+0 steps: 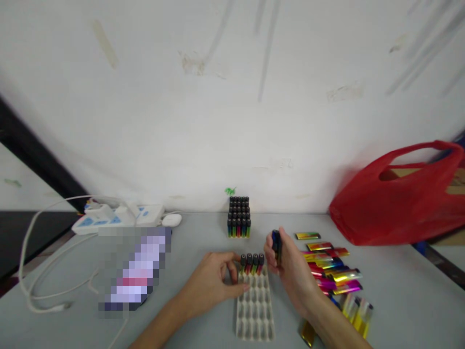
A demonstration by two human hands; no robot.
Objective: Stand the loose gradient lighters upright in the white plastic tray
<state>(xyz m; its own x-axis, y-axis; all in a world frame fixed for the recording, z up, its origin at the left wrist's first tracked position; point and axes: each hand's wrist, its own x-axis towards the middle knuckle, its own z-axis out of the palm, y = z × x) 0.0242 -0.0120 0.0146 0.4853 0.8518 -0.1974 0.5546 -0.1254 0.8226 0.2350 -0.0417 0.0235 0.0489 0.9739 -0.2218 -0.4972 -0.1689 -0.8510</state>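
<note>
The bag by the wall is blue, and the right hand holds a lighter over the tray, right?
Not quite: the bag is red, as the head view shows. The right hand does hold a lighter beside the tray.

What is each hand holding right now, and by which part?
The right hand grips a dark blue lighter upright around its lower body, top sticking out. The left hand holds nothing; its fingertips rest at the tray beside the standing lighters.
</note>
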